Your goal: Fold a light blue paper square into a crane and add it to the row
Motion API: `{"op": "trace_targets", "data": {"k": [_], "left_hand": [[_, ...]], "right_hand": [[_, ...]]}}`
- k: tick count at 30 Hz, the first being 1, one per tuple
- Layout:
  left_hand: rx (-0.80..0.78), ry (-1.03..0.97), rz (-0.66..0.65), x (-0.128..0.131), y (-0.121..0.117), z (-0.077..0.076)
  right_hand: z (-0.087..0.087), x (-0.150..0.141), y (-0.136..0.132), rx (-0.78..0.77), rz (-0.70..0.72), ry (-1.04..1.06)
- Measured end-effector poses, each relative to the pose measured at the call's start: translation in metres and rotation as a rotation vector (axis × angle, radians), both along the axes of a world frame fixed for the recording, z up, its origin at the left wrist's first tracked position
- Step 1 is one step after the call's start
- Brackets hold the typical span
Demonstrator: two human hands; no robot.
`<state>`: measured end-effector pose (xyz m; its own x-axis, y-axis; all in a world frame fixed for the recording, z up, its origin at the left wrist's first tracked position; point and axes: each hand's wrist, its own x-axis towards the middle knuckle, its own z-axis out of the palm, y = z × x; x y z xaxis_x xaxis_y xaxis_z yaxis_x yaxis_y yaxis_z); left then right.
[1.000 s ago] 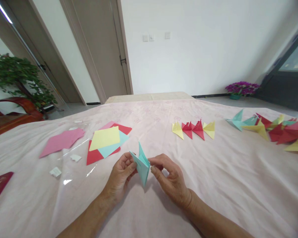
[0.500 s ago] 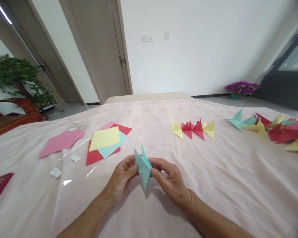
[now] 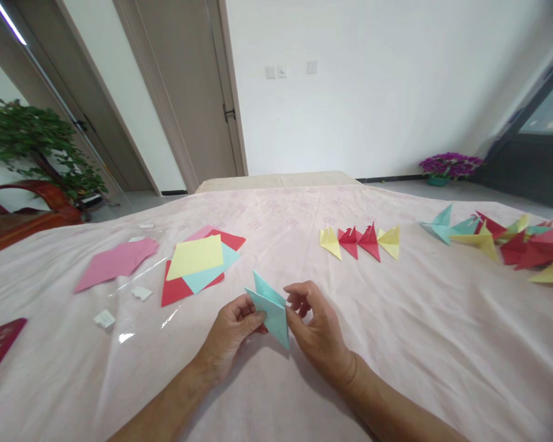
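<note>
A light-blue folded paper [image 3: 273,313], with two pointed flaps at its upper left and a point facing down, is held above the cloth. My left hand [image 3: 233,331] pinches its left side, thumb in front and fingers behind. At the right edge is my right hand [image 3: 320,331], its thumb tip at or against the paper. The index finger of that hand is raised and bent, apart from the thumb. Beyond the hands stand yellow and red folded paper cranes [image 3: 368,241] in a short row.
A pale pink cloth [image 3: 276,215] covers the table. Left lie a coloured paper stack [image 3: 196,258], pink sheets [image 3: 117,265], clear plastic with white scraps [image 3: 141,293], and a dark red item [image 3: 0,347]. Several more cranes [image 3: 529,248] cluster at the far right.
The blue folded paper has turned, its lower point swinging right and its flaps leaning left. My right index finger has lifted and spread from the thumb. My left hand keeps its pinch.
</note>
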<state>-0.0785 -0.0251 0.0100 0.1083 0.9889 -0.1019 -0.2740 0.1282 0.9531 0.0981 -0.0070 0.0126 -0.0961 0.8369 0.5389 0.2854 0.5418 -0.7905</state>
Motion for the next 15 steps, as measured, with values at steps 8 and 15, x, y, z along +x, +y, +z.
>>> {"op": "trace_targets", "data": {"k": [8, 15], "left_hand": [[0.089, 0.130, 0.160, 0.000, 0.000, 0.000], [0.145, 0.093, 0.030, 0.006, -0.010, 0.009]], "right_hand": [[0.012, 0.006, -0.004, -0.050, 0.158, -0.187], [0.002, 0.003, 0.005, -0.376, 0.218, 0.139]]}}
